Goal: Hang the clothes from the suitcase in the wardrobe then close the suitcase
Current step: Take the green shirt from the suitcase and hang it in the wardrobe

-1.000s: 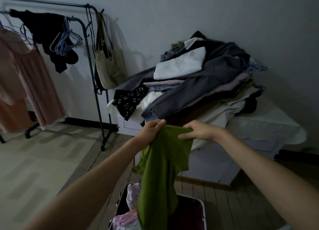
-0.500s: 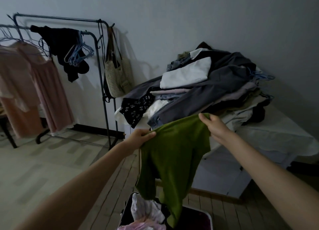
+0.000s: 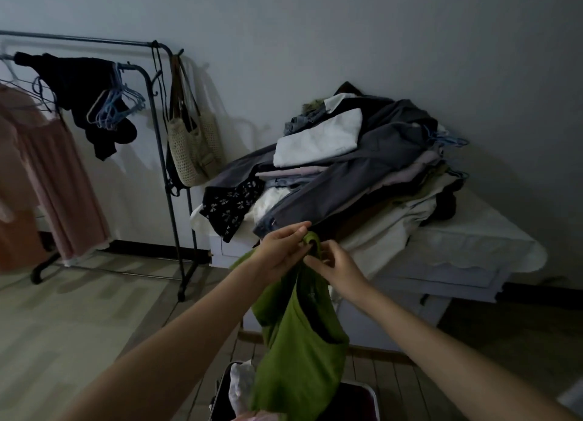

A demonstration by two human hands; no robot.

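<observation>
Garment (image 3: 296, 351), green, pinched at its top between left hand (image 3: 280, 251) and right hand (image 3: 339, 270), hanging below both.

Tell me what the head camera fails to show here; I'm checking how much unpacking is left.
- Suitcase: head view, cut off by the bottom edge and covered by the hanging green garment; what remains inside cannot be counted.
- Left hand and right hand: both pinch the garment's bunched top; which part they hold is hidden by their fingers.
- Clothes rack: left end cut off by the frame edge.
</observation>
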